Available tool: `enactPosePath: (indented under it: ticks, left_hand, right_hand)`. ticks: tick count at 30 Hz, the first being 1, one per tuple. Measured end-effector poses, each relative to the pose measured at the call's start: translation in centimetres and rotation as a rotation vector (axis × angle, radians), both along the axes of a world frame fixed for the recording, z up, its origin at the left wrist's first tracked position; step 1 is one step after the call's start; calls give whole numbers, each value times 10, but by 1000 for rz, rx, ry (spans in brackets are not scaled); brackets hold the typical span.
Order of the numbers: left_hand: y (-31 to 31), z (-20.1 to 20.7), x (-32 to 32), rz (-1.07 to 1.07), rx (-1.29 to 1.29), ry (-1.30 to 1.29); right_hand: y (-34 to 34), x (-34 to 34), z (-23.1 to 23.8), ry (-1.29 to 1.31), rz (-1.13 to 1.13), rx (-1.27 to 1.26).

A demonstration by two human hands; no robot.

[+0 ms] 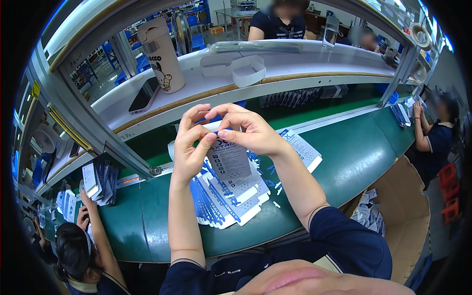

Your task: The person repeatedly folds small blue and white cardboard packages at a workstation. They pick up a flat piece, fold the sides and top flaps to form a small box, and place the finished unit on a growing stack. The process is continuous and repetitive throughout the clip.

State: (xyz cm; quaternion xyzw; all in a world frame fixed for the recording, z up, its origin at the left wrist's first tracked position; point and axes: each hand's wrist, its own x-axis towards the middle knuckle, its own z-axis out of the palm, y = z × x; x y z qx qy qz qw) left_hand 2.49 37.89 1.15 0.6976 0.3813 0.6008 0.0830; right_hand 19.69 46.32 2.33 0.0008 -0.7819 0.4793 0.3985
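Two hands hold a flat white-and-blue carton above a green counter.
Left hand (189,147) and right hand (246,129) pinch the carton (228,160) at its top, fingers (209,141) clamped on it; a fanned stack (223,201) lies beneath on the counter (344,157).

You have two hands up: your left hand (189,147) and right hand (248,130), sharing one flat carton blank (228,160). One fanned pile of like blanks (221,199) lies at the green bench's (344,157) near edge. On the white shelf (305,61): one tumbler (161,54), one phone (144,96), one small open box (248,70). Four other people are in view.
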Motion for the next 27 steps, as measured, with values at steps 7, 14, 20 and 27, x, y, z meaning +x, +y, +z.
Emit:
enactPosePath:
  ticks: [7,14,20,27]
  left_hand:
    - [0,0,5,50,-35,31]
    - [4,-1,7,177,103,3]
    - [12,-15,14,253,149,-84]
    - [11,-12,23,0,106,-452]
  right_hand:
    - [0,8,8,-41,-208,214]
    - [-14,-8,7,163,-371,348]
    - [-10,-6,5,213,-385,124]
    - [-2,2,7,267,64,-265]
